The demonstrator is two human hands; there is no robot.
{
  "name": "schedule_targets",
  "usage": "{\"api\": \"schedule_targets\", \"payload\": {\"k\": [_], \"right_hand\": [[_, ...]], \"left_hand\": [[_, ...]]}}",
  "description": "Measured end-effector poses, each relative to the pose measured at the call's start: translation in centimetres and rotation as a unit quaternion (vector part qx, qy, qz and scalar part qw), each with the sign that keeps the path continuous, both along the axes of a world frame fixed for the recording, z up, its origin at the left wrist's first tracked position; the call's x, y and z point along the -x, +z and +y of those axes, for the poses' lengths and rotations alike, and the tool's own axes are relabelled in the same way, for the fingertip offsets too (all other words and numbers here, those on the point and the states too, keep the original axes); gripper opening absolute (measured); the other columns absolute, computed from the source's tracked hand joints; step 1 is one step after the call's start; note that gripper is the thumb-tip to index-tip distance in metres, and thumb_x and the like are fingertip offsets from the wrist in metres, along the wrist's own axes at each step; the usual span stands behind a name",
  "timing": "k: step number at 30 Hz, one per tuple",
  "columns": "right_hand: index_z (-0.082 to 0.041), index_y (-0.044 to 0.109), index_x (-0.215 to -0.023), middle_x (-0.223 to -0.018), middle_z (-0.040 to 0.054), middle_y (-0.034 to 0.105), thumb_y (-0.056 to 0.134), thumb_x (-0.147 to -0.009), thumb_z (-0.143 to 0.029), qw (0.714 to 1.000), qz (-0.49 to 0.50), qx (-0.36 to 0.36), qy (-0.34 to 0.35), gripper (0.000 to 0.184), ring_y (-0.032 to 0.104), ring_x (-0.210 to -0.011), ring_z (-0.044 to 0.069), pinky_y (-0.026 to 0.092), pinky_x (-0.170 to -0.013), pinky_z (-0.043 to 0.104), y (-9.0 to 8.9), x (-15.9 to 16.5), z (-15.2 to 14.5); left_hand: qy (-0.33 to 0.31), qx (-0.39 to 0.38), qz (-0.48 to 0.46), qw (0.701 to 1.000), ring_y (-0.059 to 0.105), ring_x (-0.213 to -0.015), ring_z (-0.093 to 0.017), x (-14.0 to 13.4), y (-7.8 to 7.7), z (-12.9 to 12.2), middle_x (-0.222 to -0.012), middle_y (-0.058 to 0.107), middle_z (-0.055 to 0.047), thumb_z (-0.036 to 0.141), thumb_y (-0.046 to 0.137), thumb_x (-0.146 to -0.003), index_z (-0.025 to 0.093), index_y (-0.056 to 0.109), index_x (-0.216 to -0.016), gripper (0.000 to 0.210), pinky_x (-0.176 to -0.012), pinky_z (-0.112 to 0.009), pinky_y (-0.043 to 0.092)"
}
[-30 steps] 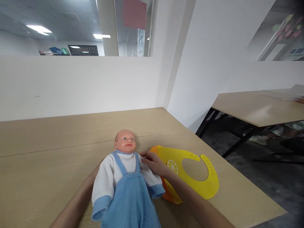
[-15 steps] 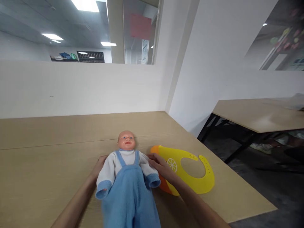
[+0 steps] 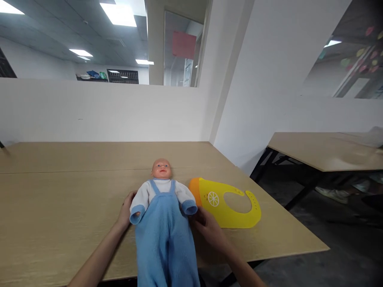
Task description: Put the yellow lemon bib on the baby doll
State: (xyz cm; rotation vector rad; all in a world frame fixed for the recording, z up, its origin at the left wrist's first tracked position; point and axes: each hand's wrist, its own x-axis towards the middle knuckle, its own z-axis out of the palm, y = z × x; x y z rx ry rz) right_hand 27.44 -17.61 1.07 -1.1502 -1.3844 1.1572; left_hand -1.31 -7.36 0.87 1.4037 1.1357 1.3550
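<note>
A baby doll (image 3: pixel 166 223) in a white top and blue overalls lies face up, head toward the wall, its legs reaching past the table's near edge. Against the doll's side on the left, my left hand (image 3: pixel 126 209) is closed around it, fingertips hidden behind the white sleeve. My right hand (image 3: pixel 209 229) is at the other side, below the blue cuff, with bent fingers on the doll and the tips partly hidden. Just right of the doll, a yellow bib (image 3: pixel 227 217) with an orange end and a white citrus-slice print lies flat on the table.
The wooden table (image 3: pixel 66 211) runs back to a white wall (image 3: pixel 134 113) with windows above it. A second table (image 3: pixel 317 149) on black legs stands to the right, with a person's shoe (image 3: pixel 332 194) visible beneath it.
My right hand has moved down from the doll's sleeve and off the bib's edge to below the cuff. My left hand stays at the doll's side. The camera view has shifted slightly.
</note>
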Motion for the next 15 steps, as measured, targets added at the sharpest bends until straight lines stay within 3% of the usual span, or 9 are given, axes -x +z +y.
{"api": "schedule_targets", "payload": {"k": [3,7,11,15], "right_hand": [[-0.018,0.063,-0.105,-0.11,0.0088,0.065,0.058,-0.08,-0.034,0.999,-0.014,0.009,0.033,0.03,0.058,-0.106,0.027,0.042,-0.096,0.045,-0.8,0.7,-0.2],[-0.015,0.064,-0.104,-0.111,0.0118,0.064,0.053,-0.081,-0.05,0.999,-0.032,0.026,-0.007,0.043,0.057,-0.107,0.029,0.04,-0.096,0.048,-2.4,1.3,2.0],[-0.017,0.058,-0.117,-0.129,0.0131,0.053,0.051,-0.079,-0.059,0.994,-0.088,-0.027,-0.062,0.057,0.043,-0.125,0.029,0.026,-0.108,0.048,-3.4,1.6,4.0],[-0.018,0.053,-0.124,-0.133,0.0136,0.05,0.049,-0.079,-0.061,0.993,-0.096,-0.043,-0.045,0.063,0.039,-0.129,0.029,0.023,-0.109,0.051,-3.2,1.8,4.3]], "left_hand": [[-0.002,0.105,-0.059,0.993,0.061,-0.093,-0.031,-0.2,-0.6,-2.6,-0.096,0.07,-0.011,0.04,0.075,-0.048,0.016,0.066,-0.091,0.05,-0.084,-0.036,0.045],[-0.085,0.17,-0.184,0.964,0.061,-0.096,-0.025,-0.7,-1.5,-4.5,-0.102,0.069,-0.009,0.041,0.065,-0.069,0.015,0.065,-0.1,0.041,-0.087,-0.034,0.045],[-0.079,0.161,-0.233,0.956,0.06,-0.1,-0.024,-0.7,-2.3,-4.2,-0.104,0.069,-0.008,0.042,0.061,-0.073,0.015,0.066,-0.099,0.038,-0.091,-0.035,0.043],[-0.072,0.172,-0.264,0.946,0.058,-0.108,-0.025,-0.6,-2.4,-3.7,-0.112,0.067,-0.007,0.045,0.062,-0.073,0.018,0.063,-0.106,0.043,-0.095,-0.036,0.042]]}}
